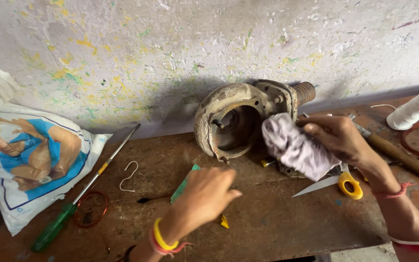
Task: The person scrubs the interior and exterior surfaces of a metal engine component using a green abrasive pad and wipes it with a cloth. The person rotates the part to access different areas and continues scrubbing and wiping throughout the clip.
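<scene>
The right hand (pixel 338 138) is closed around one crumpled pale cloth (pixel 294 148), pressing it against the side of a single rusty round metal housing (pixel 229 121) that leans against the paint-flecked wall (pixel 170 48). The left hand (pixel 207 194) hovers loosely curled and blurred over the wooden bench (pixel 267 218), holding nothing visible, just below the housing and beside a green strip (pixel 183 184). Also there: one green-handled screwdriver (pixel 81 191), one pair of yellow-handled scissors (pixel 335 183), one spool of white thread (pixel 413 109).
</scene>
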